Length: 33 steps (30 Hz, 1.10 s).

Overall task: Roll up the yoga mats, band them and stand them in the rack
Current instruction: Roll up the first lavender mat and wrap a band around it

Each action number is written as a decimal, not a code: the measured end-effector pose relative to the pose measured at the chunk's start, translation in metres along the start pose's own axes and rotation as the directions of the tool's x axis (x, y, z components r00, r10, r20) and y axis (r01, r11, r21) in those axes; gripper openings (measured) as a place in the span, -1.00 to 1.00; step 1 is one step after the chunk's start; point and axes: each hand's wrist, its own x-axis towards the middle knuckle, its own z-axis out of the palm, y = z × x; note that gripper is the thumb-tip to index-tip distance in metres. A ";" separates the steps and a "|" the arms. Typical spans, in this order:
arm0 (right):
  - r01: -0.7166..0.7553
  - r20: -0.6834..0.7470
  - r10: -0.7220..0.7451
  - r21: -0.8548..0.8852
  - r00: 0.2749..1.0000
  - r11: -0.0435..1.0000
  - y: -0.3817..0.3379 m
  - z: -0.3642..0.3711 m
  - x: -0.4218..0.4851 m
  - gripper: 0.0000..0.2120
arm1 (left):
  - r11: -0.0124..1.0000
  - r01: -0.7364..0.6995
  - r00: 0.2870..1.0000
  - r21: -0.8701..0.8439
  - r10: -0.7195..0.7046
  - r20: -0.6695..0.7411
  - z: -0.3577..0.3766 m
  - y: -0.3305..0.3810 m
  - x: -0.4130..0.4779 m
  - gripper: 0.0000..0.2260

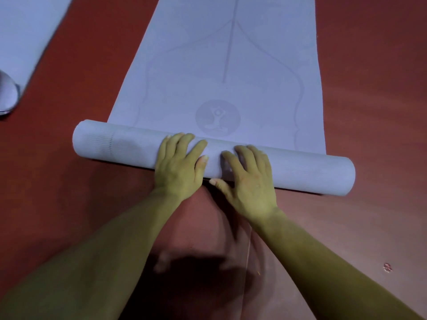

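A pale lilac yoga mat [231, 65] lies on the red floor and stretches away from me, its near end wound into a thick roll [312, 172] that runs from left to right. A faint round yoga emblem is printed just beyond the roll. My left hand [180, 162] and my right hand [249, 179] press on the roll's middle, side by side, with fingers spread flat over its top. Neither hand curls round the roll. No band or rack is in view.
A second lilac mat [25, 38] lies flat at the top left. At the left edge sits a rolled mat's end [7, 93], mostly cut off. Red floor [369, 88] surrounds the mats, with a small mark [387, 267] at the lower right.
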 end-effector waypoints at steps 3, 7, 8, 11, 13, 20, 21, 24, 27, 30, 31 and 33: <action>0.010 -0.008 -0.010 -0.006 1.000 1.000 0.011 0.004 0.010 -0.50 | 1.000 0.006 1.000 0.014 -0.006 0.016 0.002 0.001 0.013 -0.67; -0.002 -0.013 0.002 0.001 1.000 1.000 0.018 0.008 0.022 -0.51 | 0.998 0.069 0.998 -0.012 -0.069 0.003 0.000 0.000 0.015 -0.65; 0.001 -0.015 -0.001 0.000 1.000 1.000 0.018 0.008 0.023 -0.51 | 0.997 0.074 0.997 -0.012 -0.074 0.020 0.001 0.001 0.008 -0.63; -0.022 -0.012 0.022 0.027 1.000 0.999 0.014 0.007 0.024 -0.51 | 0.997 0.079 0.994 0.025 -0.081 0.074 0.005 0.003 -0.002 -0.60; -0.100 -0.021 0.101 0.070 0.995 0.993 0.008 0.005 0.025 -0.51 | 0.997 0.072 0.994 0.036 -0.075 0.078 0.006 0.002 0.008 -0.62; -0.177 -0.089 0.183 0.071 0.979 0.982 0.013 0.015 0.036 -0.48 | 0.997 0.062 0.995 0.044 -0.066 0.074 0.008 0.000 0.044 -0.63; -0.181 -0.093 0.187 0.067 0.978 0.981 0.015 0.015 0.040 -0.48 | 0.997 0.066 0.995 0.042 -0.069 0.077 0.009 -0.001 0.044 -0.62; -0.166 -0.085 0.170 0.056 0.982 0.985 0.019 0.014 0.047 -0.48 | 0.999 0.046 0.994 0.025 -0.048 0.099 0.012 -0.003 0.032 -0.57; -0.160 -0.067 0.162 0.027 0.985 0.987 0.023 0.014 0.056 -0.47 | 0.999 0.039 0.993 0.024 -0.041 0.109 0.015 -0.003 0.039 -0.58; -0.178 -0.050 0.180 0.038 0.982 0.983 0.026 0.012 0.065 -0.45 | 0.999 0.031 0.991 0.040 -0.036 0.127 0.016 -0.005 0.056 -0.60; -0.169 -0.048 0.171 0.042 0.984 0.985 0.027 0.012 0.065 -0.44 | 0.999 0.028 0.990 0.040 -0.033 0.138 0.016 -0.007 0.062 -0.60; -0.102 -0.044 0.103 0.029 0.994 0.994 0.030 0.015 0.063 -0.40 | 0.999 0.029 0.987 0.041 -0.035 0.158 0.018 -0.010 0.075 -0.60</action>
